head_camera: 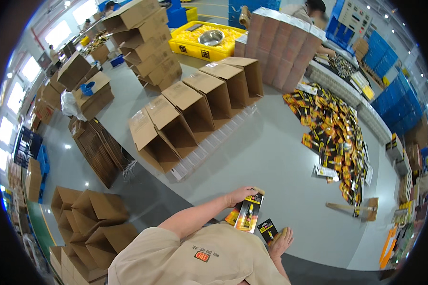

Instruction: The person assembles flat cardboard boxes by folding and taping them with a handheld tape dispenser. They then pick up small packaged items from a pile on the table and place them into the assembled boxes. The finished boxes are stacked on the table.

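My left hand (240, 196) grips the top of several stacked blister-card packages (249, 213), black and yellow-orange, near the table edge before my chest. A finger cover shows on that hand. Just right of and below this stack, my right hand (281, 241) holds a single black blister card (267, 229) by its lower right side, fingers over the grey table (292, 199). The card bears a yellow-and-white item too small to name. A large heap of similar carded packages (335, 139) lies farther off on the right part of the table.
Open cardboard boxes (214, 85) stand in a row at the centre left, beside a clear plastic strip (214, 142). Behind are stacked cartons (153, 46), a yellow bin (192, 51) with a metal bowl, and wrapped boxes (281, 50). A cardboard piece (372, 209) lies right. Co-workers are beyond.
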The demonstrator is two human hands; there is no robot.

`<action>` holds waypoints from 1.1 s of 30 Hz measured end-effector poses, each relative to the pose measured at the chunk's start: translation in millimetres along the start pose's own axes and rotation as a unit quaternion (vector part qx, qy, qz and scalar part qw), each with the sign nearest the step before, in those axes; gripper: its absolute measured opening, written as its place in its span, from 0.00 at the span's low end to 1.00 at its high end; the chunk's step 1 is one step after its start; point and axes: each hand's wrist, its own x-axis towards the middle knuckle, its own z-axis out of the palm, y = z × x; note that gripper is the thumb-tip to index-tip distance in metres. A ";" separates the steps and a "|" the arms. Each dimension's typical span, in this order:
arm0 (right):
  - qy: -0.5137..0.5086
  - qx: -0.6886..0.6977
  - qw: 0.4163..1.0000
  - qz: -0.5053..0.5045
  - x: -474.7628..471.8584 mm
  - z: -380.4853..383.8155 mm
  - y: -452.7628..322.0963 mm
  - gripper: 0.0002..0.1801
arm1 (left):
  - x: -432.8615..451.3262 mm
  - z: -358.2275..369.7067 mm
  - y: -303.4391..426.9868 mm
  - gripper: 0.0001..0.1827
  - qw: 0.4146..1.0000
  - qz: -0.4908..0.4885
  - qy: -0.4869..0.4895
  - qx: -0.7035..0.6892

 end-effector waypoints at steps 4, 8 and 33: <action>0.097 0.128 0.987 0.003 3.3 31.3 5.1 0.26 | -3.1 8.7 8.7 0.17 1.000 -0.003 0.006 -0.003; -0.027 -0.002 0.971 -0.239 -15.9 30.9 26.2 0.29 | -6.6 17.3 15.4 0.18 1.000 0.006 0.013 0.026; -0.417 0.666 0.597 0.161 32.5 -89.1 -156.5 0.39 | -78.1 33.1 8.8 0.31 0.995 0.024 0.073 0.067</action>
